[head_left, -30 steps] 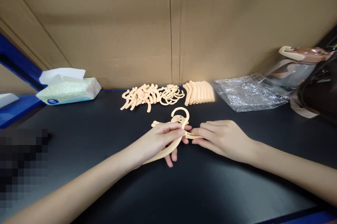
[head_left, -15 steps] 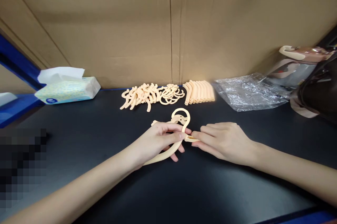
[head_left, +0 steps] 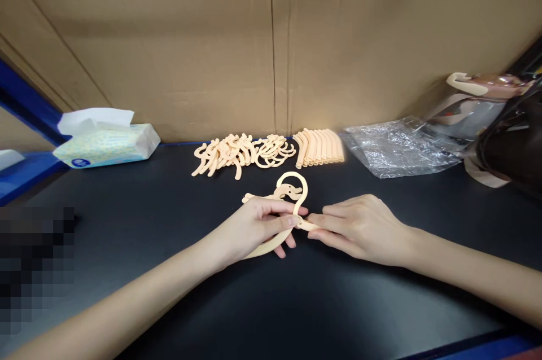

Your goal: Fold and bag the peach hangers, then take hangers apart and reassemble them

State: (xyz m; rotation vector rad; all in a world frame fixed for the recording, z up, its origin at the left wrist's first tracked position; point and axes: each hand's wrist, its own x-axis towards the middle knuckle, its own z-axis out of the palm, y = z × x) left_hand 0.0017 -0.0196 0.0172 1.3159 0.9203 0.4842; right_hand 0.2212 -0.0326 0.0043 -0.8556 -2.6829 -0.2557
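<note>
My left hand (head_left: 262,224) pinches a cream plastic folding hanger where its hook and arms meet. The curved hook (head_left: 304,188) of the hanger rises above my thumb, and one arm (head_left: 265,248) slants down to the left, partly under the hand. My right hand (head_left: 359,230) is closed on a short hanger arm (head_left: 308,225) that joins the hanger at my left thumb; its far part is hidden by my fingers. Just beyond my left hand lie loose cream parts (head_left: 290,191) with small holes, partly covered by the hand and hook.
Along the back of the black table (head_left: 169,224) lie a pile of curved arms (head_left: 228,151), several hooks (head_left: 273,151) and a row of tubes (head_left: 319,146). A tissue pack (head_left: 110,143) stands left. Clear plastic bags (head_left: 398,145) and a bottle (head_left: 474,112) are at right, before a cardboard wall (head_left: 190,55).
The short arm in my right hand has turned slightly at the joint, showing its flat holed end. The arm under my left hand shows less of its length. Both hands stay nearly in place.
</note>
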